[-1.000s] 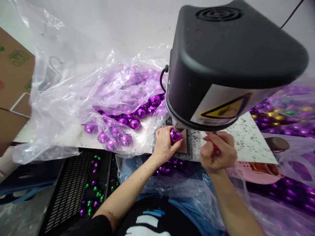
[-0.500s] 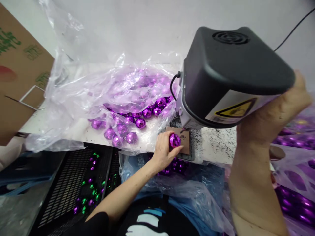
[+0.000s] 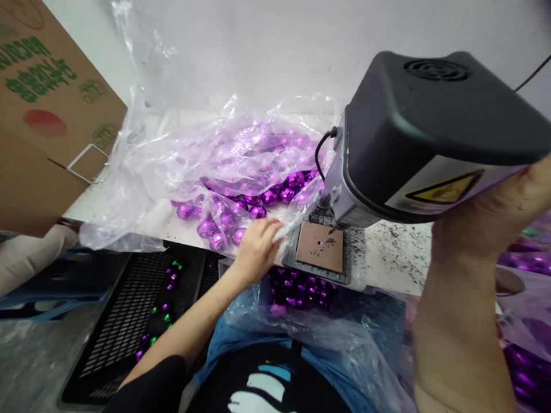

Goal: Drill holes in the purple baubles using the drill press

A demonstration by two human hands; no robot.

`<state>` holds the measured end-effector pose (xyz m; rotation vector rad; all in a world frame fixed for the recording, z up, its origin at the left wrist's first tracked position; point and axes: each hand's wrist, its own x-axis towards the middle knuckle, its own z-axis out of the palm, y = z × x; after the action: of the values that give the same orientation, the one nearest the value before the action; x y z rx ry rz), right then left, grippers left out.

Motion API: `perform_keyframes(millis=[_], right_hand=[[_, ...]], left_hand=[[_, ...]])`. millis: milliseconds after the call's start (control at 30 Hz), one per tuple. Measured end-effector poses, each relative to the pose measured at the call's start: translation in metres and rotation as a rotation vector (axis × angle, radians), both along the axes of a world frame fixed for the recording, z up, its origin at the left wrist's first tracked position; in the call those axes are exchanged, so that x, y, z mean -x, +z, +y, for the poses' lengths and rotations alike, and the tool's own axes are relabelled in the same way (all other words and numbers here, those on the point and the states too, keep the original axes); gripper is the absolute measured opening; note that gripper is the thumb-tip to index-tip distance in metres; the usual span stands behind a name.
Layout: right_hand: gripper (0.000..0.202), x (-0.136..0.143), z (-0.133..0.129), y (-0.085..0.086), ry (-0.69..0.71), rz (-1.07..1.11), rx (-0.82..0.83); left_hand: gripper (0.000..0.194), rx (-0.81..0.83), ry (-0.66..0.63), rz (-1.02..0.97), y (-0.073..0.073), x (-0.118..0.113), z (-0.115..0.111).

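My left hand (image 3: 259, 246) hovers at the front edge of the white bench, fingers apart and no ball visible in them. Just beyond it lie shiny purple faceted balls (image 3: 270, 197), partly under clear plastic. To the hand's right is the small drill press (image 3: 447, 120) with a black motor housing. Its drill tip points down over a brown square board (image 3: 316, 255) with a hole in it, and nothing sits on that board. My right hand (image 3: 531, 186) reaches up along the housing's right side; its fingers are hidden behind the machine.
More purple balls (image 3: 301, 288) fill a clear bag (image 3: 370, 338) below the bench edge. A black crate (image 3: 103, 332) with purple and green balls stands lower left. A cardboard box (image 3: 55, 149) is at the left, with another person's sleeve (image 3: 38, 255) below. Dark shavings litter the bench.
My left hand has let go of the purple ball and moved left, off the board toward the pile. The ball no longer shows on the board. The view has shifted left.
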<state>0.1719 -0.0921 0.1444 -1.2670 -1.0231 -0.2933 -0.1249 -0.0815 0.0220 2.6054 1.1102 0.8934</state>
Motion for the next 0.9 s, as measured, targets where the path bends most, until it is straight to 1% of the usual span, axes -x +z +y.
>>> perform_keyframes(millis=[67, 100, 133, 200, 267, 300, 367, 400, 433, 500, 567, 600, 633, 667, 733, 833, 900], right_hand=[[0.055, 0.001, 0.000, 0.001, -0.007, -0.004, 0.001], [0.055, 0.001, 0.000, 0.002, -0.010, -0.008, 0.002], [0.055, 0.002, 0.001, 0.003, -0.014, -0.013, 0.003], [0.054, 0.003, 0.001, 0.004, -0.026, -0.018, -0.005], [0.053, 0.005, 0.002, 0.005, -0.033, -0.017, -0.017], [0.053, 0.005, 0.002, 0.005, -0.033, -0.012, -0.025], [0.053, 0.005, 0.002, 0.004, -0.032, -0.014, -0.029], [0.053, 0.005, 0.002, 0.004, -0.032, -0.020, -0.026], [0.053, 0.005, 0.002, 0.003, -0.034, -0.026, -0.023], [0.056, 0.005, 0.003, 0.003, -0.042, -0.035, -0.019], [0.058, 0.006, 0.003, 0.003, -0.046, -0.036, -0.021], [0.059, 0.006, 0.003, 0.003, -0.045, -0.040, -0.019], [0.059, 0.007, 0.002, 0.004, -0.044, -0.044, -0.017], [0.060, 0.008, 0.002, 0.005, -0.038, -0.048, -0.013], [0.063, 0.010, 0.001, 0.006, -0.026, -0.044, -0.002], [0.066, 0.012, -0.001, 0.007, 0.012, -0.021, 0.017], [0.067, 0.012, -0.001, 0.008, 0.031, -0.012, 0.020]], left_hand=[[0.026, -0.004, 0.251, 0.194, 0.001, 0.002, 0.028], [0.028, 0.015, 0.342, 0.287, -0.001, 0.003, 0.040], [0.032, 0.040, 0.403, 0.365, -0.003, 0.003, 0.049], [0.040, 0.078, 0.441, 0.446, -0.010, 0.002, 0.061], [0.044, 0.090, 0.411, 0.408, -0.014, 0.001, 0.064], [0.046, 0.096, 0.380, 0.338, -0.014, 0.000, 0.063], [0.050, 0.151, 0.285, 0.100, -0.010, 0.000, 0.057], [0.052, 0.213, 0.223, -0.055, -0.007, -0.001, 0.052], [0.054, 0.312, 0.149, -0.212, -0.004, -0.002, 0.046], [0.054, 0.598, -0.008, -0.471, 0.002, -0.006, 0.033], [0.053, 0.885, -0.127, -0.614, 0.004, -0.013, 0.021], [0.053, 0.986, -0.158, -0.648, 0.003, -0.017, 0.016], [0.053, 1.044, -0.170, -0.663, 0.001, -0.022, 0.013], [0.053, 1.065, -0.171, -0.664, -0.002, -0.027, 0.011], [0.055, 1.040, -0.166, -0.620, -0.009, -0.037, 0.009], [0.056, 0.913, -0.141, -0.491, -0.018, -0.051, 0.009], [0.054, 0.812, -0.132, -0.396, -0.020, -0.059, 0.008]])
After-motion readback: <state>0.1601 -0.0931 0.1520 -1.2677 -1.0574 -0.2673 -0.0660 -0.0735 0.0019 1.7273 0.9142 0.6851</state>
